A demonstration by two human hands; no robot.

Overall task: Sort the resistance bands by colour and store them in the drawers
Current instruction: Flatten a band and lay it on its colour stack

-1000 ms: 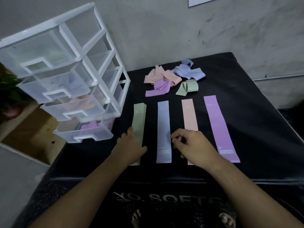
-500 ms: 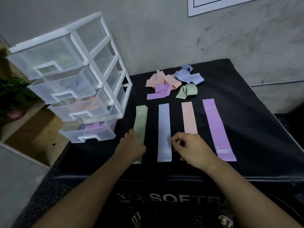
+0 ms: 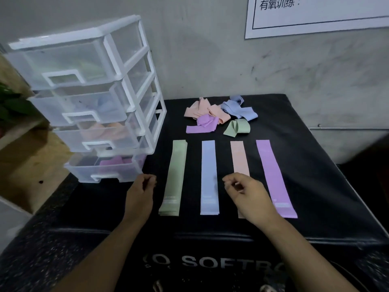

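**Surface.** A black padded surface [image 3: 315, 186] stands against a grey wall. Its front face carries white lettering, cut off by the arms and the frame edge.

**Task items.** Four resistance bands lie flat in a row, lengthwise and apart from one another. From left to right they are the green band [image 3: 175, 178], blue band [image 3: 208, 178], peach band [image 3: 240, 159] and purple band [image 3: 273, 178]. The green one shows several layered edges at its near end. Behind the row, near the wall, lies a loose pile of bands [image 3: 219, 114] in peach, blue, purple and green, folded over each other; the count cannot be made out.

**Storage.** A clear drawer unit [image 3: 117, 60] with a white frame stands at the surface's left edge and has four drawers. Through the translucent fronts, the top shows a faint green, the second blue, the third peach and the bottom drawer [image 3: 105, 175] purple. The shapes inside are blurred.

**Hands.** The left hand [image 3: 140, 193] is just left of the green band, apart from it, fingers curled toward the thumb. Nothing is seen in its grip. The right hand [image 3: 248, 194] is between the blue and purple bands and hides the near part of the peach band. Its grip is curled, thumb and forefinger tips close, with nothing visible between them. Contact with the peach band cannot be told.

**Other.** A white wall notice [image 3: 315, 15] is cut off at the top and right.
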